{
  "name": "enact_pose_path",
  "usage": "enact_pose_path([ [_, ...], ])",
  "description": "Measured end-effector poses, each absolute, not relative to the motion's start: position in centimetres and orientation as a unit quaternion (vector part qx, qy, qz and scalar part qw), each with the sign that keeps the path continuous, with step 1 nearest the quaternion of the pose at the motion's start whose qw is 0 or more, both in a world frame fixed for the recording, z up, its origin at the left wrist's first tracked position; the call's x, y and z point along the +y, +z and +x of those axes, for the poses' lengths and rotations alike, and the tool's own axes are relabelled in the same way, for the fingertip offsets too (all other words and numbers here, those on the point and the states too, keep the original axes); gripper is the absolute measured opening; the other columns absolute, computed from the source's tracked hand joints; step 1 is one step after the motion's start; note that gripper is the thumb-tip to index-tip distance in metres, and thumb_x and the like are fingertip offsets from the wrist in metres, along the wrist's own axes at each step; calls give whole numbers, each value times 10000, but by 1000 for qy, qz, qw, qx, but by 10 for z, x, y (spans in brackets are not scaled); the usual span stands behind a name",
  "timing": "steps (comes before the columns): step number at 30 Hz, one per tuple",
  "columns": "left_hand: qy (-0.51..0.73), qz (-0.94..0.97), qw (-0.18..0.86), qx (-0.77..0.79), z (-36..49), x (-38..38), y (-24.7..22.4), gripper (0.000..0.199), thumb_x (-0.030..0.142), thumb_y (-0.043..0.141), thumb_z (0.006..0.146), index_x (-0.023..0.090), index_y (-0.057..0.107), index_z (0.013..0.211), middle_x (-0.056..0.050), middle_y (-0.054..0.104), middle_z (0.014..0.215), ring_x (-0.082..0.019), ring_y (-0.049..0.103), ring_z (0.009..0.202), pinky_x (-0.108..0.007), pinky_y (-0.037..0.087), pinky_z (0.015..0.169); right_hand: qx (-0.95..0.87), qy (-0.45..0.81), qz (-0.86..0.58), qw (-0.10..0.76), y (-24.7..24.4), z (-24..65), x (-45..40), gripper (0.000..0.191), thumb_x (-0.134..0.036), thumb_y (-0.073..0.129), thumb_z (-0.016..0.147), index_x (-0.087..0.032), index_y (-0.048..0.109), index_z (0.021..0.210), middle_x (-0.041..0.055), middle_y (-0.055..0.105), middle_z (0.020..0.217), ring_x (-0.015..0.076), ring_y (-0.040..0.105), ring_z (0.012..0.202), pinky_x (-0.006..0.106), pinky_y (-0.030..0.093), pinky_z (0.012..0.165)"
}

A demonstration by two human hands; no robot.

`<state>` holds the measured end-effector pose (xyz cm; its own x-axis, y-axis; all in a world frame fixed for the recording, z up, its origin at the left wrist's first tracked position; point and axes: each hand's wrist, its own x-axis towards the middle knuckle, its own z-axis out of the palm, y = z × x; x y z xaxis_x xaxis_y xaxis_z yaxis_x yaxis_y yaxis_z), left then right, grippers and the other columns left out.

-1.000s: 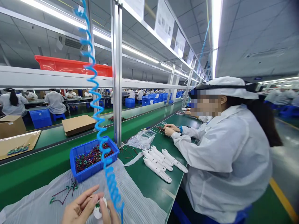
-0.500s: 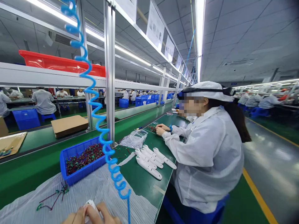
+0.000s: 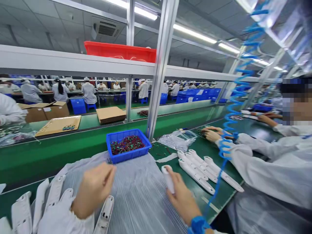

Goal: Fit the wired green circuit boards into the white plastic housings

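Observation:
My right hand (image 3: 181, 198) grips a slim white plastic housing (image 3: 167, 179) upright between thumb and fingers, with a blue wrist strap (image 3: 198, 226) below it. My left hand (image 3: 94, 190) hovers over a plastic-wrapped bench, its fingertips pinched with nothing visible in them. Beneath it lie several white housings (image 3: 56, 208) and an opened white housing (image 3: 105, 216). A blue bin (image 3: 128, 154) of red and green wired parts stands beyond my left hand. A co-worker's hands (image 3: 212, 134) work at small parts on the green mat, beside a row of white housings (image 3: 202, 170).
A blue coiled air hose (image 3: 234, 110) hangs down at the right, crossing the co-worker's sleeve. A metal upright (image 3: 161, 71) rises behind the bin. A clear plastic bag (image 3: 177, 139) lies on the mat. Cardboard sheets and a red tray (image 3: 119, 52) sit on the shelves beyond.
My hands have separated, with the white housing now in my right hand. The view has swung left, bringing more white housings into sight at lower left. The loose wires have left view.

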<state>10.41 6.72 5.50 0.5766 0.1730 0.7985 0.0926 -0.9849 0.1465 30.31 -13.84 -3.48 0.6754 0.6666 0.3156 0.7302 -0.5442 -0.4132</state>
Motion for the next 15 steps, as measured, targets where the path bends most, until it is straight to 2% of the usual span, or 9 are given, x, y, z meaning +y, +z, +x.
enact_pose_path([
  [4, 350, 893, 60, 278, 100, 133, 27, 239, 194, 404, 807, 142, 612, 702, -22, 626, 625, -122, 567, 551, -204, 397, 521, -389, -114, -898, 173, -48, 366, -136, 606, -152, 361, 748, -166, 228, 1339, 116, 473, 1086, 210, 600, 759, 336, 498, 675],
  [9, 297, 907, 38, 297, 102, 170, -25, 296, 66, 344, 724, 119, 635, 709, -10, 634, 602, -143, 616, 584, -187, 401, 510, -433, -124, -883, 133, -58, 401, -130, 490, -144, 355, 758, -159, 406, 1245, 122, 534, 1028, 214, 606, 778, 344, 493, 735],
  [11, 288, 906, 25, 308, 102, 173, -38, 249, 64, 379, 725, 114, 621, 697, -10, 622, 582, -150, 617, 578, -190, 397, 494, -445, -127, -878, 122, -60, 411, -129, 427, -223, 373, 783, -98, 486, 1175, 161, 554, 1007, 250, 601, 828, 374, 483, 777],
  [15, 272, 901, 12, 337, 103, 177, -51, 165, 112, 479, 779, 103, 575, 645, -1, 588, 577, -122, 592, 553, -202, 427, 496, -461, -155, -867, 110, -57, 411, -121, 455, -355, 426, 765, -33, 586, 1044, 236, 561, 1041, 348, 562, 931, 477, 450, 818],
])
